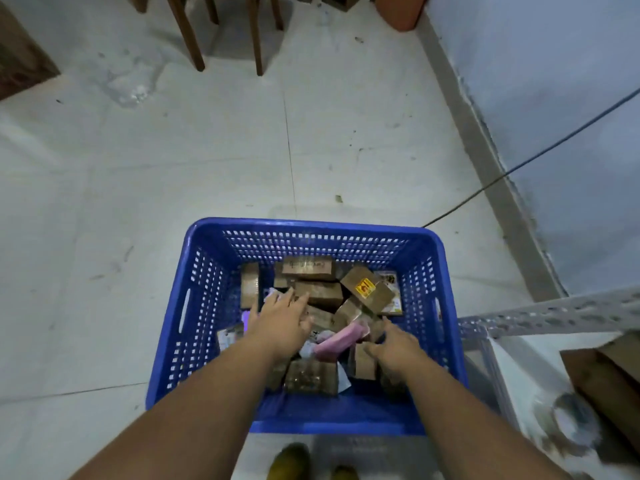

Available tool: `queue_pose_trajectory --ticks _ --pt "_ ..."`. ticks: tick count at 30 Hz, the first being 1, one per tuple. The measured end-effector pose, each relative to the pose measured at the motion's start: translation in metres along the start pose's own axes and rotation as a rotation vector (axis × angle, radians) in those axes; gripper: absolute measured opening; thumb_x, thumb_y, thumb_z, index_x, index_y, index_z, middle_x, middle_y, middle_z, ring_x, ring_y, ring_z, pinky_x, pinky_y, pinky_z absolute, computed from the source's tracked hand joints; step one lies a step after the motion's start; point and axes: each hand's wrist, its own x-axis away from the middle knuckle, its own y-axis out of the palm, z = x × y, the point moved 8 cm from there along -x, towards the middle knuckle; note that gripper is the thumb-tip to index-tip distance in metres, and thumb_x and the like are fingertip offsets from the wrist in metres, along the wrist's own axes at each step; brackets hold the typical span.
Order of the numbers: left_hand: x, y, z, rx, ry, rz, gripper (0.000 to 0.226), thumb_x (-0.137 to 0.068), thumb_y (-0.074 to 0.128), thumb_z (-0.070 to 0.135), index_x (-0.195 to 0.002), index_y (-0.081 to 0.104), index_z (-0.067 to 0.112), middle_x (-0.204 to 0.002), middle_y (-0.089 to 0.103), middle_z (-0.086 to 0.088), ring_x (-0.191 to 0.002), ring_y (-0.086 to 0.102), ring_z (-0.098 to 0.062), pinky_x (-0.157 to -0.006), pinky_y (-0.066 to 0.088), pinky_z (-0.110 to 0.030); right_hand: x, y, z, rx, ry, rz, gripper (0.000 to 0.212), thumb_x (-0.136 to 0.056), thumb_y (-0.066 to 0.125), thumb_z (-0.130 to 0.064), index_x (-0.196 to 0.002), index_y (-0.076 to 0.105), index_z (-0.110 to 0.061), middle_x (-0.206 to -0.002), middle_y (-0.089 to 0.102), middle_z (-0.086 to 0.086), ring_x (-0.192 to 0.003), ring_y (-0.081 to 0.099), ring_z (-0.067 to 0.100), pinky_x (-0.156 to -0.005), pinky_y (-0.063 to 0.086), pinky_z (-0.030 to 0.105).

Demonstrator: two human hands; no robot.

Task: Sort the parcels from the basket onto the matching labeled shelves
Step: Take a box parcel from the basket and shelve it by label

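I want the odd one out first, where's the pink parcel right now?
In the head view, the pink soft parcel lies in the blue plastic basket, near its middle, between the left hand and right hand, among brown cardboard boxes.

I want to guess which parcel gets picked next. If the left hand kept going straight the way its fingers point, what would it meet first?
Most likely the brown box just past the fingertips of the left hand, in the middle of the basket. The fingers are straight and reach toward its near edge; depth is unclear, so they may already touch it.
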Motion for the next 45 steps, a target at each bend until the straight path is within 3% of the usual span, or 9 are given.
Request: queue_pose_trajectory --ticks 4,9,14,18,22,28,35,40,45 --pt "-0.052 0.095 -0.034 -0.063 0.016 -0.104 0.059 -0.1 0.028 0.044 -0.154 0.007 0.033 -0.163 0.0 0.002 -0.149 -0.004 -0.023 -0.116 0.0 -0.054 -0.101 0.099 0.031 -0.06 0.147 -0.051 0.097 -0.072 0.068 -0.054 -0.151 0.018 -0.028 -0.142 0.046 0.01 -0.125 0.048 0.03 -0.102 0.044 0.043" --pt "-0.093 0.149 -0.058 0.069 -0.031 -0.177 0.057 -0.101 0.025 0.047 -0.154 0.01 0.031 -0.163 0.001 0.004 -0.149 -0.005 -0.024 -0.116 0.002 -0.051 -0.157 0.143 0.044 0.112 0.29 0.084 0.111 -0.075 0.065 -0.057 -0.154 -0.008 -0.028 -0.16 -0.006 0.014 -0.143 0.011 0.038 -0.111 0.027 0.052" --pt "-0.096 0.139 -0.051 0.294 -0.07 -0.159 0.058 -0.1 0.03 0.05 -0.153 0.017 0.03 -0.162 0.013 0.001 -0.149 0.005 -0.024 -0.12 0.009 -0.046 -0.139 0.124 0.055 -0.003 0.316 0.161 0.081 -0.087 0.059 -0.037 -0.151 0.009 -0.035 -0.152 0.018 0.018 -0.137 0.025 0.034 -0.109 0.033 0.045" --pt "-0.055 0.11 -0.039 0.498 -0.139 -0.175 0.06 -0.097 0.036 0.052 -0.152 0.023 0.032 -0.159 0.021 -0.006 -0.147 0.016 -0.026 -0.119 0.018 -0.044 -0.091 0.081 0.064 -0.083 0.338 0.203 0.085 -0.085 0.062 -0.032 -0.151 0.009 -0.03 -0.149 0.022 0.014 -0.133 0.028 0.035 -0.106 0.035 0.049" --pt "0.012 0.045 -0.006 0.551 -0.154 -0.179 0.057 -0.101 0.032 0.045 -0.153 0.017 0.026 -0.158 0.024 -0.009 -0.14 0.029 -0.022 -0.111 0.027 -0.032 -0.019 0.003 0.062 -0.36 0.297 0.134 0.072 -0.073 0.067 -0.021 -0.138 0.035 -0.017 -0.136 0.041 0.016 -0.121 0.046 0.037 -0.099 0.047 0.048" --pt "0.121 -0.114 0.059 0.665 -0.089 -0.021 0.055 -0.102 0.029 0.045 -0.148 0.033 0.014 -0.152 0.036 -0.011 -0.138 0.036 -0.029 -0.114 0.029 -0.042 0.129 -0.154 0.0 -0.651 -0.057 0.122 0.067 -0.054 0.085 -0.012 -0.113 0.053 -0.013 -0.105 0.065 0.012 -0.09 0.066 0.026 -0.071 0.058 0.038" --pt "0.273 -0.347 0.151 1.406 0.15 -0.095 0.066 -0.088 0.041 0.069 -0.134 0.047 0.022 -0.135 0.053 -0.007 -0.117 0.056 -0.032 -0.095 0.049 -0.046 0.381 -0.345 -0.155 -0.396 -0.693 0.598 0.075 -0.066 0.081 -0.021 -0.128 0.042 -0.039 -0.12 0.036 -0.011 -0.114 0.044 0.01 -0.098 0.045 0.028" --pt "0.384 -0.497 0.191 1.502 0.39 0.129 0.053 -0.083 0.06 0.061 -0.118 0.057 0.021 -0.118 0.066 -0.008 -0.108 0.063 -0.028 -0.09 0.052 -0.05 0.539 -0.423 -0.229 -0.283 -1.125 0.911 0.069 -0.067 0.078 -0.03 -0.123 0.041 -0.048 -0.135 0.039 -0.003 -0.125 0.043 0.022 -0.101 0.045 0.037" --pt "0.475 -0.581 0.177 1.491 0.612 0.362 0.044 -0.088 0.067 0.033 -0.127 0.055 0.021 -0.11 0.072 -0.009 -0.101 0.069 -0.03 -0.078 0.058 -0.047 0.645 -0.46 -0.266 -0.375 -1.34 0.874 0.058 -0.074 0.069 -0.061 -0.125 0.043 -0.059 -0.15 0.021 -0.02 -0.139 0.035 0.014 -0.109 0.041 0.04"
